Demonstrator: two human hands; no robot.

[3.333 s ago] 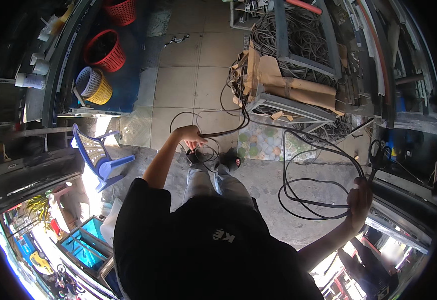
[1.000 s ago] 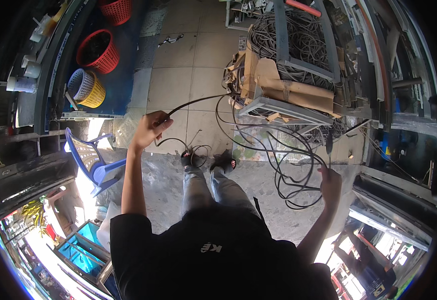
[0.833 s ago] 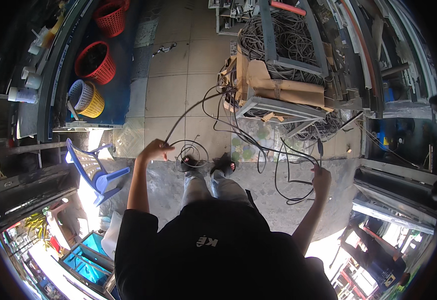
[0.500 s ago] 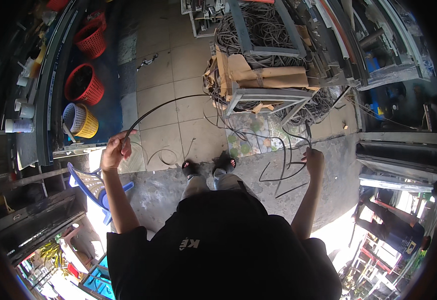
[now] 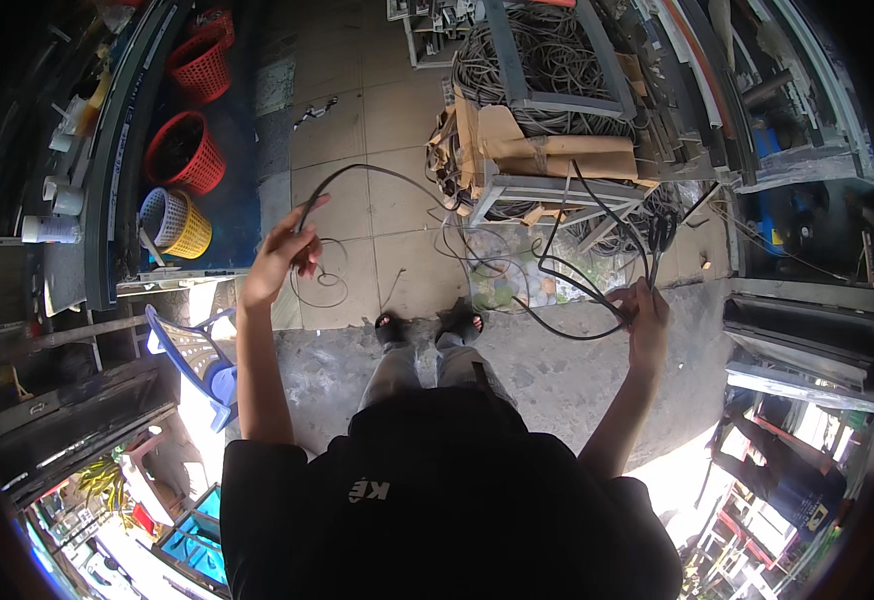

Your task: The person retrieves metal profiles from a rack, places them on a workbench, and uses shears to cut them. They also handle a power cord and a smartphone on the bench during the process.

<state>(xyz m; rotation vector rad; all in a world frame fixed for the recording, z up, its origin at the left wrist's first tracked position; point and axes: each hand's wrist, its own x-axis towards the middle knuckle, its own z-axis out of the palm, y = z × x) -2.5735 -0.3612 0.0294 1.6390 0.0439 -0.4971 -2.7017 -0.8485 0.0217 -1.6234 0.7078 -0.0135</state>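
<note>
A long, thin black rubber strip (image 5: 362, 165) runs between my two hands, arching up from the left and sagging in the middle. My left hand (image 5: 285, 258) has thumb and fingers loosely around one part of it, with a thin curled end hanging beside the hand. On the right, my right hand (image 5: 646, 316) is closed on several folded loops of the same strip, which spread out ahead of it. Beyond it, a large tangled heap of dark strip (image 5: 542, 60) lies in and around an opened cardboard box (image 5: 557, 157).
A grey metal frame (image 5: 567, 192) surrounds the box. Red baskets (image 5: 186, 153) and a yellow basket (image 5: 191, 230) stand at the left, above a blue plastic chair (image 5: 192, 365). Long metal profiles (image 5: 692, 80) are stacked at right. Another person (image 5: 802, 475) is at the lower right.
My left hand has moved right and slightly forward, and the strip's arch has narrowed. My right hand has shifted slightly right, its loops swinging up and forward.
</note>
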